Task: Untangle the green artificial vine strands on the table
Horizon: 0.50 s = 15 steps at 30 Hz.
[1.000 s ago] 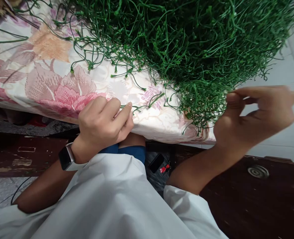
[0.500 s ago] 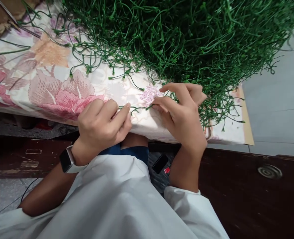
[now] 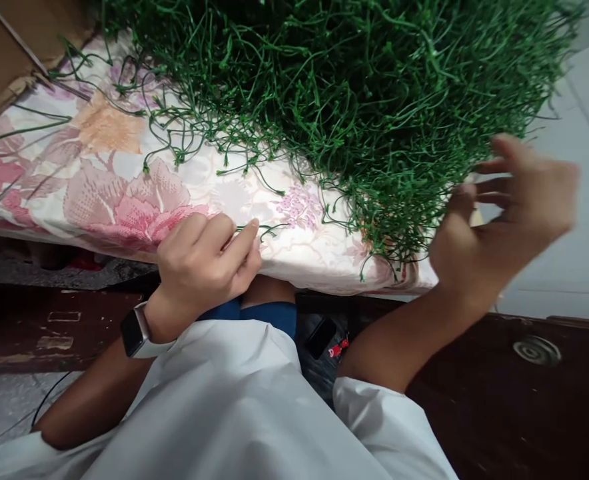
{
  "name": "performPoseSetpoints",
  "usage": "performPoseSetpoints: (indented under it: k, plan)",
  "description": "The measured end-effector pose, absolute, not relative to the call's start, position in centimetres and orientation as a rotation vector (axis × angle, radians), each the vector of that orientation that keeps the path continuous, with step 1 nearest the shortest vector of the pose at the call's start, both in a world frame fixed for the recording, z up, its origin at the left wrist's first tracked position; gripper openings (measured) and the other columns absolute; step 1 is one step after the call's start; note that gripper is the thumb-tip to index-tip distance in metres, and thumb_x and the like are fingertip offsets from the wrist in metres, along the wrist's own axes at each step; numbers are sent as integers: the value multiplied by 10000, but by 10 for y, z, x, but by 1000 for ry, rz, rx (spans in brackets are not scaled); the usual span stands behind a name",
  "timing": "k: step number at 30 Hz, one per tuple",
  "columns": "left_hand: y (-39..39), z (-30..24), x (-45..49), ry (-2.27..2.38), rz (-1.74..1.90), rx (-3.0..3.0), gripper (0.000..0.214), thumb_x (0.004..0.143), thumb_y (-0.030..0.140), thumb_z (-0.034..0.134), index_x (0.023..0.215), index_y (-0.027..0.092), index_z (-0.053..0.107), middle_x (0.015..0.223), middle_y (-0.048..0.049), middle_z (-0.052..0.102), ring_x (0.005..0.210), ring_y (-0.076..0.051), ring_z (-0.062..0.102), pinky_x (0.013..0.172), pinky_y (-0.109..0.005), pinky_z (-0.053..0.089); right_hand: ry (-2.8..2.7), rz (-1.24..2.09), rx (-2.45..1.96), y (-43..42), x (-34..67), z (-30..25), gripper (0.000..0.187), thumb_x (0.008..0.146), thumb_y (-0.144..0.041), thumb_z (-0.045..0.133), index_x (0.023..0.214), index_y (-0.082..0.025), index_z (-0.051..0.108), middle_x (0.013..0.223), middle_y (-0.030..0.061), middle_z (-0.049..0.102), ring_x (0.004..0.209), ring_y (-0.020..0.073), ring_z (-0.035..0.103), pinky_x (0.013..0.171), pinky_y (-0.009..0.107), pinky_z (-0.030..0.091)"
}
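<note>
A big pile of thin green plastic stems (image 3: 354, 100) lies on a table covered with a floral cloth (image 3: 124, 193). My left hand (image 3: 204, 263) rests at the table's near edge, fingers curled and pinching a small green stem (image 3: 254, 230) between thumb and forefinger. My right hand (image 3: 504, 213) is up at the pile's right edge, blurred by motion, fingers spread apart and touching the hanging stems. A smartwatch (image 3: 133, 331) is on my left wrist.
A cardboard box (image 3: 19, 40) stands at the far left corner. Below the table lie dark wooden boards (image 3: 499, 400) with a round metal fitting (image 3: 537, 349), a dark phone-like object (image 3: 321, 337) and pale floor tiles (image 3: 584, 220) at right.
My right hand has left the small stem near my left hand and swung right to the pile's edge, fingers opening. My left hand has stayed put, holding the stem.
</note>
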<state>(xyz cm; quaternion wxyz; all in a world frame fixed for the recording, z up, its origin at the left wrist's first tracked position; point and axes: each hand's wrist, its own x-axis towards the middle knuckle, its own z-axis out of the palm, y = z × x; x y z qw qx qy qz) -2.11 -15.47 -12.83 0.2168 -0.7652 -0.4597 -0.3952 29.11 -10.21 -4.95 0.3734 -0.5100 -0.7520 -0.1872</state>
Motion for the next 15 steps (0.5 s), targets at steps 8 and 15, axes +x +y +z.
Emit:
performPoseSetpoints:
  k: [8,15]
  plan:
    - [-156,-124,-21,-1272,-1041,-2122,78,857,226,736,896,176,782,629,-25,581,622,-199,438,553,-349,342,-1847,-438,-1197,-116,253,-74,385,848,-8,506,969,-236,792,1052,54,727,1051,276,598,915,492,462]
    - [-159,-120,-21,-1322,-1043,-2160,103,867,180,742,956,159,790,701,-44,612,675,-207,468,610,-339,387,-1618,-303,-952,-148,234,-84,270,850,-16,553,815,-243,695,841,19,708,778,216,586,768,443,445]
